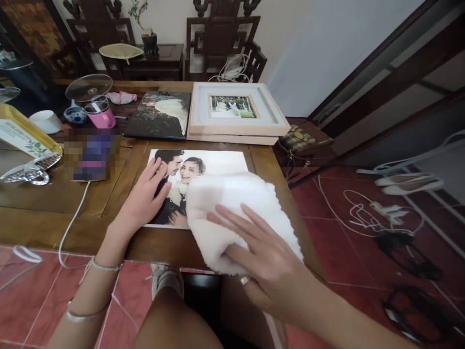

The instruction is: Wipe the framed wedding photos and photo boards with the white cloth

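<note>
A photo panel (225,159) showing two people lies flat on the wooden table in front of me. My left hand (147,189) rests on its left side with the fingers stretched out, holding nothing. Over the panel's right part is a fluffy white cloth (232,194), which hangs past the panel's near edge. My right hand (257,247) presses on this cloth and grips a fold of it near the table's front edge. The lower right of the panel is hidden under the cloth.
Behind the panel lie a dark photo panel (156,116) and stacked pale frames (236,128). At left are a phone-like blurred object (92,157) with a white cable, a silver hair clip (32,169), a pink mug (100,116) and a white cup (45,122). Cables (385,211) lie on the right floor.
</note>
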The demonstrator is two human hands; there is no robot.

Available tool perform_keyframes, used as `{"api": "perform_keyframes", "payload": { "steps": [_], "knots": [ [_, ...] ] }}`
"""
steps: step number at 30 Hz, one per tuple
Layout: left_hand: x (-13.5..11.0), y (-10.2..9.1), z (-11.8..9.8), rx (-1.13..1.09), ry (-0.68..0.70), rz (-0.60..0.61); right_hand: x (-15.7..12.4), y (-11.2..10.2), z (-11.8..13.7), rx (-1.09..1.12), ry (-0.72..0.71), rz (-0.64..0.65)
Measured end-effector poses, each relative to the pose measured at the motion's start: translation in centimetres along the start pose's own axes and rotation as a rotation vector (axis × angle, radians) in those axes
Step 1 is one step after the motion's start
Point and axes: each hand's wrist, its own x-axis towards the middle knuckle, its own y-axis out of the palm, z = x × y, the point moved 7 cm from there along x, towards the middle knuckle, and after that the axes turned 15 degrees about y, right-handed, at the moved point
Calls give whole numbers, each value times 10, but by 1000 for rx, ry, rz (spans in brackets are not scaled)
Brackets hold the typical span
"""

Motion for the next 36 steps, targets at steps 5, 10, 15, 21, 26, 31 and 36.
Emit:
{"api": "perform_keyframes", "payload": {
  "steps": [5, 10, 15, 21, 26, 31, 36],
  "knots": [
    [-1, 1, 0, 3, 3, 9, 34, 0, -25, -40, 32, -12],
    [-1, 0, 1, 10, 11, 11, 95, -6, -81, -101, 160, -103],
    [0, 0, 0, 3, 6, 12, 110, -6, -96, -94, 173, -102],
    [1, 1, 2, 12, 2, 14, 47, -1, -36, -51, 62, -33],
    [1, 2, 2, 12, 3, 18, 4, 2, 12, 27, -67, 56],
    [0, 1, 3, 7, 0, 20, 29, 3, -2, 9, -44, 97],
    [0, 1, 2, -6, 10, 14, 90, 2, -50, -42, 79, -16]
  ]
}}
